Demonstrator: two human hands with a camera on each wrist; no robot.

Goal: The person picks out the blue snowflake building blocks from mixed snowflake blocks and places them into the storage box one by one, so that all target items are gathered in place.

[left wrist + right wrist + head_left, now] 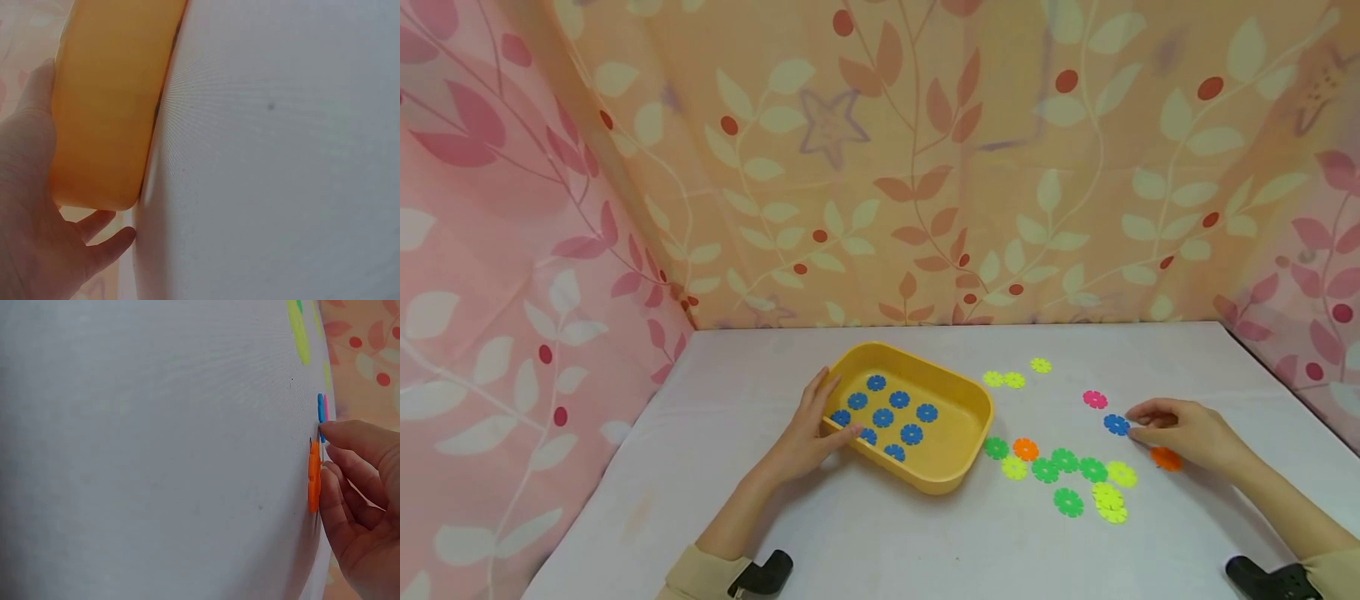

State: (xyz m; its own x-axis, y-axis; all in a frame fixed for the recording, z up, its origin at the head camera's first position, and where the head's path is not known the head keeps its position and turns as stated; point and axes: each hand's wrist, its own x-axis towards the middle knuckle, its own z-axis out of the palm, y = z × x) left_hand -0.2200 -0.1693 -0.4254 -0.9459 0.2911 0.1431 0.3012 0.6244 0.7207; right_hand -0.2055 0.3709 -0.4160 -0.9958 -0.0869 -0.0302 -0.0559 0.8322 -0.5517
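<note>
A yellow plastic basket (958, 467) sits left of centre on the table, with several blue snowflake discs (883, 417) on its floor. My left hand (811, 433) grips its left end, thumb over the near rim and fingers along the outer side. In the left wrist view that hand (37, 187) lies against the basket's amber-looking wall (106, 112). At the right, my right hand (1187, 429) pinches the right edge of another blue snowflake disc (1116, 425) close to the tabletop. An orange disc (314, 478) lies just under this hand.
Green discs (1064, 460), yellow discs (1108, 497) and an orange disc (1025, 449) are scattered right of the basket. Beyond them lie a pink disc (1095, 399) and several yellow ones (1014, 380). Patterned cloth (917, 167) stands behind the white tabletop (940, 550).
</note>
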